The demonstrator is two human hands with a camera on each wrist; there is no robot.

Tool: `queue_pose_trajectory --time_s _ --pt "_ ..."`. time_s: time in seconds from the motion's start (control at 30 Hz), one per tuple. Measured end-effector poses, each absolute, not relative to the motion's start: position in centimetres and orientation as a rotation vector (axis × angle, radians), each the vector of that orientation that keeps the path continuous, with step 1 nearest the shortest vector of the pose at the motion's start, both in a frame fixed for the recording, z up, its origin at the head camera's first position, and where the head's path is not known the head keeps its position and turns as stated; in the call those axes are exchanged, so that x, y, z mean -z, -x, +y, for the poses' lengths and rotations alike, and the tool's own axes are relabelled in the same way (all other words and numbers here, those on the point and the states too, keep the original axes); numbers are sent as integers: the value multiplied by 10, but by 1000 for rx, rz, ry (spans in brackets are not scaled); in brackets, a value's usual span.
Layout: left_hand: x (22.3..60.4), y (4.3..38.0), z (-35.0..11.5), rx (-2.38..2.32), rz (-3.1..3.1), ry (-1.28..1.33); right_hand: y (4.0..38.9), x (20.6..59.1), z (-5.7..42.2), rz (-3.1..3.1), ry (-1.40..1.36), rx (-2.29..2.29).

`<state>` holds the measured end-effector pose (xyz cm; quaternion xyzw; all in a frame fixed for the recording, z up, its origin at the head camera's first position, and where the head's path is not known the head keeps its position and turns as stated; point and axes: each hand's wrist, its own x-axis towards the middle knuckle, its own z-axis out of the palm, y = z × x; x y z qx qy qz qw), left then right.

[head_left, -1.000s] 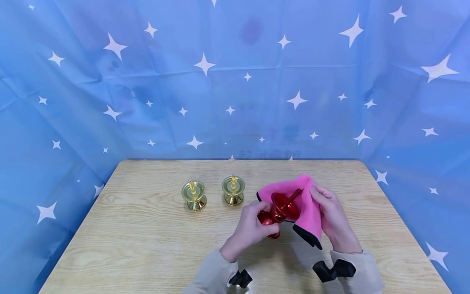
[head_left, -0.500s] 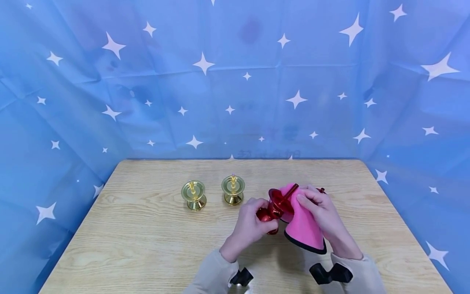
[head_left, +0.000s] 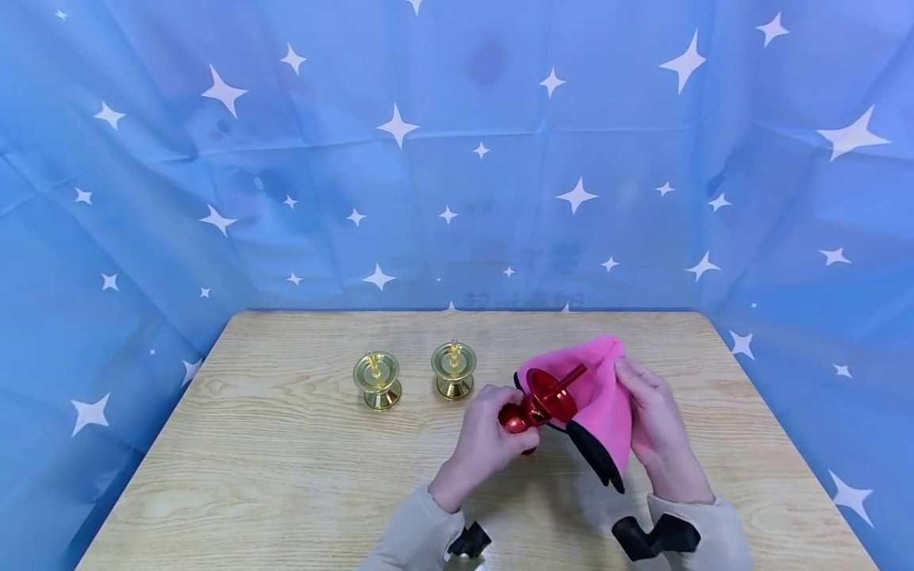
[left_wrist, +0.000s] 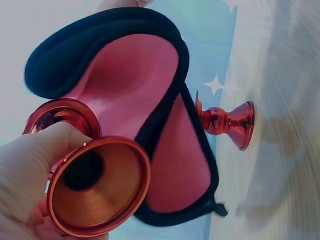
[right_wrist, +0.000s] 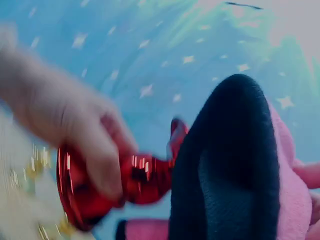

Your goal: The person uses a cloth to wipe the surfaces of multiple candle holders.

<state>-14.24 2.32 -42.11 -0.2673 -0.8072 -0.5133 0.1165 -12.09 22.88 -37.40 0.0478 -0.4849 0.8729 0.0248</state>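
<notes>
My left hand grips a shiny red candle holder by its lower part, tilted so its dish and spike point up and right. In the left wrist view the hollow base of this candle holder faces the camera. My right hand pinches a pink cloth with black edging. The cloth hangs in a fold behind and beside the dish; whether it touches the dish I cannot tell. In the right wrist view the cloth's dark edge covers the holder's far end.
Two gold candle holders stand upright on the wooden table, left of the hands. A second red candle holder stands on the table beyond the cloth, hidden in the head view. A blue starred curtain surrounds the table.
Half a second ago the right hand held the cloth bunched close against the dish. It has since drawn back to the right, and the cloth hangs wider. The left hand barely moved.
</notes>
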Motion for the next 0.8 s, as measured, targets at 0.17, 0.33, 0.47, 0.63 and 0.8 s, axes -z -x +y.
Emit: queue_pose_trajectory --time_s 0.17,0.33,0.47,0.63,0.8 --pt "425 145 23 1574 -2332 749 122 380 224 -1910 -82 -2106" --pt "427 146 23 1584 -2292 748 127 390 220 -2171 -506 -1323" --pt "427 146 22 1561 -2273 738 129 391 222 -2191 -786 -1092" --pt "428 147 21 1432 -2264 736 125 386 221 -2253 -849 -817" --pt "428 150 19 1256 -2242 716 116 380 213 -2220 -895 -752"
